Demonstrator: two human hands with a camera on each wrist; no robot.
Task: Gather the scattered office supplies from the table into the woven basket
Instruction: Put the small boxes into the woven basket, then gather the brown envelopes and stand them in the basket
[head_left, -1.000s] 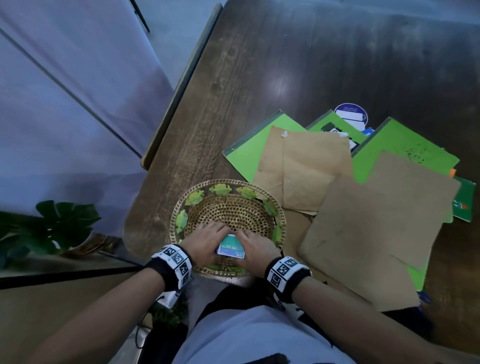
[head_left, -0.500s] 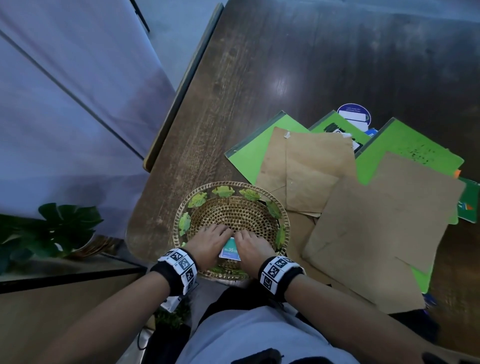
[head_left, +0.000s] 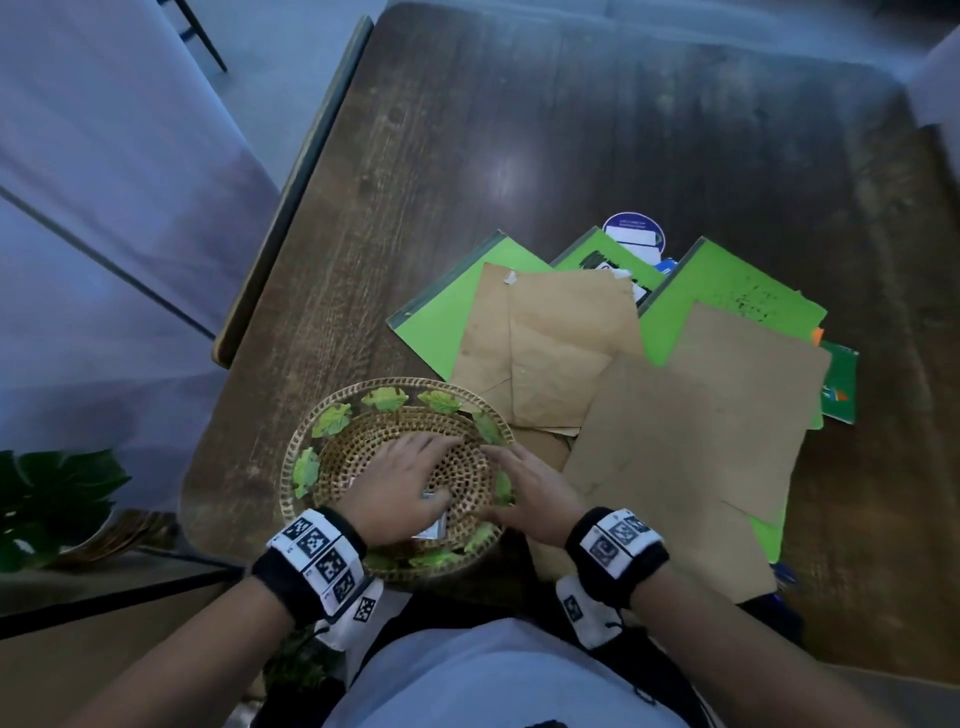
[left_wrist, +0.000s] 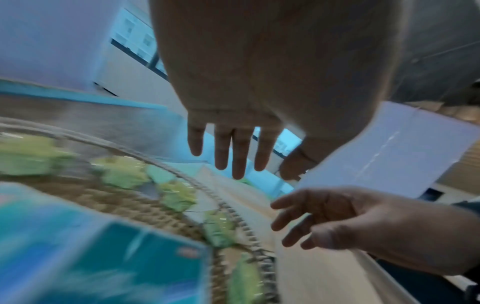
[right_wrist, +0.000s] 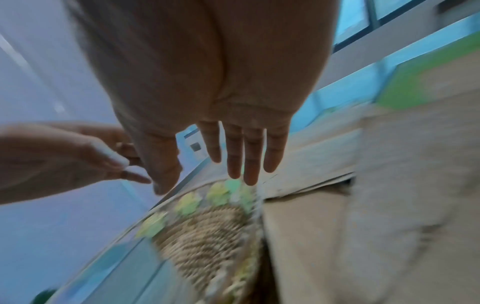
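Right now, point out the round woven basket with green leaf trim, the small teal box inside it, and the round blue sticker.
Round woven basket (head_left: 395, 387): head view, far rim.
Small teal box (left_wrist: 109, 253): left wrist view, top face.
Round blue sticker (head_left: 632, 229): head view, white label.

A: What lies in the woven basket (head_left: 358, 415)?
B: The left hand (head_left: 400, 483), fingers spread flat, over a small box (head_left: 434, 527) of which only an edge shows.
A: And the right hand (head_left: 530, 493)?
B: Fingers straight, at the basket's right rim.
A: Farther right?
B: Brown envelopes (head_left: 691, 431) overlapping green folders (head_left: 441, 322) on the wooden table (head_left: 519, 130).
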